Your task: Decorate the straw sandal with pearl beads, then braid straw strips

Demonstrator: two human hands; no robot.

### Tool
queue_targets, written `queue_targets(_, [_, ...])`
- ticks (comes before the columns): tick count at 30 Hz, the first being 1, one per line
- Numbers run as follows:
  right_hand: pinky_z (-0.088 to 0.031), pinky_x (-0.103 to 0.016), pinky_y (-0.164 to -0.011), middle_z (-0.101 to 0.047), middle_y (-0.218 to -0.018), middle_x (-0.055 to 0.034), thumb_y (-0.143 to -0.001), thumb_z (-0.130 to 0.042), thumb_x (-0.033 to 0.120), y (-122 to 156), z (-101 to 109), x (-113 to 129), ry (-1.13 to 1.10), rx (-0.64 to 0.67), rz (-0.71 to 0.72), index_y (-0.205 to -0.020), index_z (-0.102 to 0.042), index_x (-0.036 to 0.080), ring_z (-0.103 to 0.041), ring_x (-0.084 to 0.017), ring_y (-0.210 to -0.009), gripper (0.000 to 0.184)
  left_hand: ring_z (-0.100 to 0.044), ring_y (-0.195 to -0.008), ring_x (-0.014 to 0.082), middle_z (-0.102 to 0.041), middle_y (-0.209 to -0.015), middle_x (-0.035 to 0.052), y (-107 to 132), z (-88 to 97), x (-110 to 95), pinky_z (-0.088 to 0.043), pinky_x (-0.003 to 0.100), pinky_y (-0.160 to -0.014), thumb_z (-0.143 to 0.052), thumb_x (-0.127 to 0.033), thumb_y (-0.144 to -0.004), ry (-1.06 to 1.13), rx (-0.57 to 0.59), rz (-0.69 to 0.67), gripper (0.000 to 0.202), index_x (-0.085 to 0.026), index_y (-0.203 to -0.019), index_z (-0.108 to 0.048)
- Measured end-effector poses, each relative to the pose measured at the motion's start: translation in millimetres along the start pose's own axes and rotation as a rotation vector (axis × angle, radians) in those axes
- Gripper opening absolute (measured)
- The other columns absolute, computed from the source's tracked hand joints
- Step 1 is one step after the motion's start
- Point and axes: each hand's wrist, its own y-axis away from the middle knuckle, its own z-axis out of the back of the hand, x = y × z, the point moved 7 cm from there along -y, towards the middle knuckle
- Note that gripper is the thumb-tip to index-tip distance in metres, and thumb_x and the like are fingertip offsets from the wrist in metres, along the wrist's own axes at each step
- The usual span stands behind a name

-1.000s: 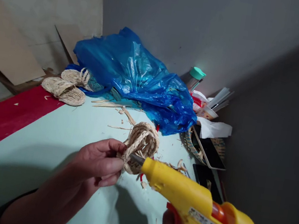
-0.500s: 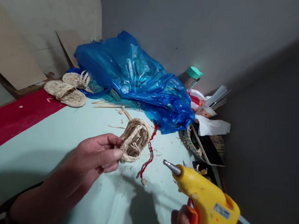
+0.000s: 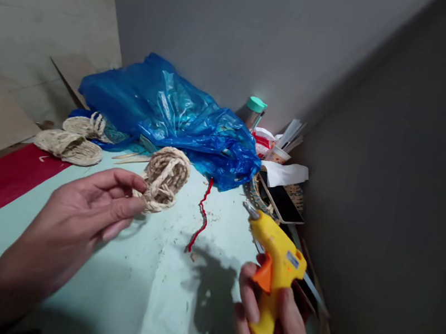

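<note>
My left hand pinches the near left edge of a small slipper of braided straw, held above the pale table with its coiled sole and strap showing. My right hand is wrapped round the handle of a yellow glue gun, fingers by its orange trigger. The metal nozzle points up and left, apart from the slipper. From the gun's back end sticks out a clear glue stick. Between the hands, a red cord lies on the table.
Two woven straw slippers lie at the left by a red strip. A blue plastic bag spreads along the back wall. Behind my right hand are a green-lidded bottle, a cup of sticks, and a phone on a basket.
The view has swung to the right. My right hand has raised the glue gun, and more of its handle shows. My left hand still holds the straw slipper, now slightly higher in view.
</note>
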Motion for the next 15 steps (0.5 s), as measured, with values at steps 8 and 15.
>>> queue_targets(8, [-0.045, -0.02, -0.055, -0.063, -0.079, -0.003, -0.083, -0.07, 0.044, -52.1, -31.7, -29.7, 0.122, 0.114, -0.096, -0.096, -0.069, 0.016, -0.051, -0.011, -0.062, 0.032, -0.036, -0.051, 0.0081, -0.051, -0.062, -0.0054, -4.4, 5.7, -19.9, -0.033, 0.014, -0.04, -0.084, -0.022, -0.069, 0.047, -0.008, -0.117, 0.031, -0.027, -0.092, -0.065])
queue_targets(15, [-0.042, -0.029, -0.059, -0.062, -0.063, -0.0034, -0.089, -0.055, 0.054, -78.1, -30.8, -23.1, 0.87, 0.315, 0.02, -0.074, -0.056, 0.019, -0.058, -0.019, -0.061, 0.038, -0.044, -0.054, 0.0077, -0.063, -0.074, -0.0041, 1.7, -8.2, -13.3, -0.031, 0.016, -0.044, -0.08, -0.024, -0.073, 0.063, 0.091, -0.049, 0.042, -0.028, -0.107, -0.057])
